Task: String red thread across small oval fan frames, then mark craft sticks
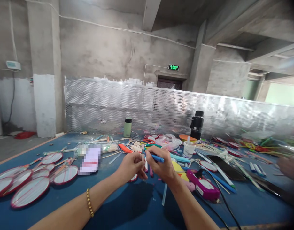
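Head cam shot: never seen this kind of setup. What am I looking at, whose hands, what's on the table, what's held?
There is no machine here. The single picture comes from a camera worn on a person's head, looking forward and down, so both forearms are the wearer's own. The left hand, with a bead bracelet on its wrist, and the right hand meet over a blue table. The right hand grips a blue stick; the left pinches something small beside it, too small to identify. Round red-rimmed fans lie at left, a magenta tool with a black cable at right, a green bottle behind.
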Demonstrator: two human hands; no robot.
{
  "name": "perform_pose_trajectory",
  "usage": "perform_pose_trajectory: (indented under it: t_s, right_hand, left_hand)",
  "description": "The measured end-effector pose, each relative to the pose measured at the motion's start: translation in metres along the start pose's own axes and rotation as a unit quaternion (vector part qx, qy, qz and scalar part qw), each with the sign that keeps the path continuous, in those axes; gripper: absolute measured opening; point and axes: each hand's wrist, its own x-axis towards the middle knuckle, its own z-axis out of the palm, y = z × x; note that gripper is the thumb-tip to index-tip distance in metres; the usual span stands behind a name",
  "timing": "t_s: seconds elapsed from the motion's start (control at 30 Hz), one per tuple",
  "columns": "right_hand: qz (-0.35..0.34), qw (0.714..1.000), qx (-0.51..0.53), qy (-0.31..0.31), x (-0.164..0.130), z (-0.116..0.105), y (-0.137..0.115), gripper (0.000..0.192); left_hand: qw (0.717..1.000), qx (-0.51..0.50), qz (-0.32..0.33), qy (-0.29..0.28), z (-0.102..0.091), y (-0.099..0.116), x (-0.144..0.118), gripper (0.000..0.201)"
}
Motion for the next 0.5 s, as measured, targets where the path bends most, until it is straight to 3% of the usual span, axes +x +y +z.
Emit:
perform_pose_trajectory:
  t_s: [0.33,0.5]
  right_hand:
    - [0.004,0.999,-0.015,0.035,0.0012,-0.0009,-0.0004,0.017]
    - [0.002,1.0,-0.011,0.014,-0.0015,-0.0017,0.0002,0.017]
  left_hand:
    - [1.0,-0.004,-0.005,0.0,-0.0003,0.0031,-0.0002,0.023]
    - [1.0,-0.014,0.0,0.009,0.0001,0.0063,-0.0009,0.023]
